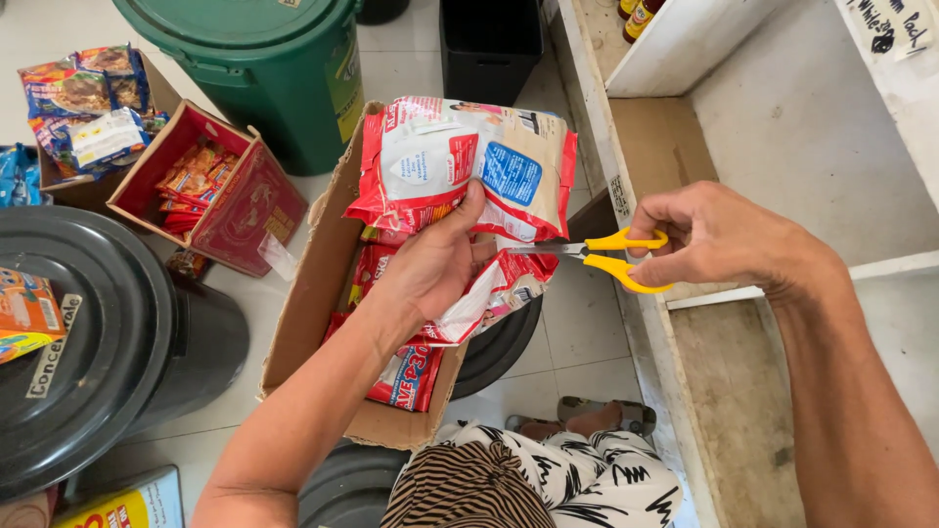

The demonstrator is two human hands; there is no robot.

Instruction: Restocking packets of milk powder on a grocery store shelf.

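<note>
Gripping yellow-handled scissors [597, 256] lying level, blades pointing left, right hand [719, 240]; left hand [430, 269] fingers clamp the packet [460, 171].

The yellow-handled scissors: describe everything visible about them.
The scissors have bright yellow loop handles, seemingly plastic, and short silvery metal blades. They lie roughly level, blades pointing left toward the packet, a red and white plastic multipack. The right hand grips them, fingers through the loops. The blade tips meet the packet's crumpled lower edge, just right of the left hand, which holds the packet up above an open cardboard box. The handles stand slightly apart.
</note>
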